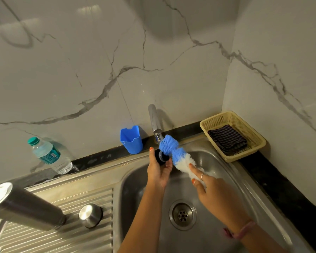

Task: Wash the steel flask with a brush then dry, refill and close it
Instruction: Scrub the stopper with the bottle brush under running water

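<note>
Flask [25,207] is parked on the draining board beside its steel cap [90,214], off the wet zone. Its black stopper [160,157] is gripped in the left hand [158,170] under the tap [154,121], over the sink [226,172], so runoff likely drains; the brush [177,156] is gripped in the right hand [208,187] against it.

Left hand [158,168] holds a small black stopper [160,157] over the sink [139,181]. Right hand [210,187] grips a blue-and-white brush [175,152], bristles against the stopper, under the tap [154,121]. Steel flask [23,207] stands upside down on the drainboard [65,238], its steel cap [90,215] just beside it. Water bottle [49,156] and blue cup [131,139] by the wall. Basket [234,156] with a dark cloth [227,138] on the desk [281,189], right.
</note>
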Demonstrator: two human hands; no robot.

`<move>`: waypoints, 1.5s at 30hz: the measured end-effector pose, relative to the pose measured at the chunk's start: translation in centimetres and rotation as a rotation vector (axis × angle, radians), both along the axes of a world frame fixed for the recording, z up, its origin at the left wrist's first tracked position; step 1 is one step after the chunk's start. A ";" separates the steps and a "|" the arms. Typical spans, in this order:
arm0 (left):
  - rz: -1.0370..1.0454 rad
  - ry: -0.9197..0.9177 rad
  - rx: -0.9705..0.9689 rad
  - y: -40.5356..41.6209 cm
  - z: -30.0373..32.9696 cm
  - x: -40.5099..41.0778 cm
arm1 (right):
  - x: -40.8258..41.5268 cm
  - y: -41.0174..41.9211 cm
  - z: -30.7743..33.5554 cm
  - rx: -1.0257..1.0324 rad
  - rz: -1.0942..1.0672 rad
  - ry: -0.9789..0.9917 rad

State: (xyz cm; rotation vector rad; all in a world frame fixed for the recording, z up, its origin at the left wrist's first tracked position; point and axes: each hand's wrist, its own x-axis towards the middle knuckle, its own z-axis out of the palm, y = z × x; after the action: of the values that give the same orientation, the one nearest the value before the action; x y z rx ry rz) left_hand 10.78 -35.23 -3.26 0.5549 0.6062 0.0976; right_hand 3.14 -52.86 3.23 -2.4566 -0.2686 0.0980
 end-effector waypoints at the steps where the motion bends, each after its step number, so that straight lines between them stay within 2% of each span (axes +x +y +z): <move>1: -0.020 -0.004 0.020 -0.3 0.3 -0.1 | 0.2 0.3 -0.2 -0.003 -0.012 -0.038; 3: -0.012 -0.024 0.033 -0.5 0.5 0.0 | 0.0 0.9 -0.9 -0.055 0.001 -0.112; 6: 0.056 -0.062 0.009 0.2 0.3 0.7 | -1.5 1.5 -1.1 -0.253 0.066 -0.231; 10: 0.063 -0.045 -0.005 0.4 0.5 1.0 | -3.2 1.4 -0.2 -0.279 0.088 -0.291; 14: 0.079 -0.083 -0.082 0.3 0.4 0.6 | -2.5 1.1 0.7 -0.173 -0.081 -0.294; 17: 0.107 -0.086 -0.138 0.1 0.6 0.7 | -1.6 1.0 0.6 -0.111 -0.109 -0.239; 22: 0.064 -0.089 -0.086 0.2 1.3 0.4 | -2.6 1.0 1.2 -0.255 0.017 -0.195; 30: 0.031 -0.104 -0.033 -0.7 0.8 0.7 | -0.1 1.8 0.3 -0.214 -0.076 -0.171; 36: 0.041 -0.061 0.005 -0.9 0.3 0.7 | -2.5 1.2 1.3 -0.388 -0.007 -0.223; 40: 0.040 -0.098 0.001 -1.5 0.3 0.5 | 0.2 1.7 0.6 -0.332 -0.066 -0.224; 45: 0.074 -0.054 0.026 -0.6 -0.1 0.9 | 0.1 1.7 1.0 -0.352 0.032 -0.193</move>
State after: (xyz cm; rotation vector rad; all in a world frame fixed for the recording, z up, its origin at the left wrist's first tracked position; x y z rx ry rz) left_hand 11.72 -35.81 -3.37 0.5531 0.5737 0.1897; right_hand 3.27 -51.13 4.25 -2.8165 -0.4044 -0.0866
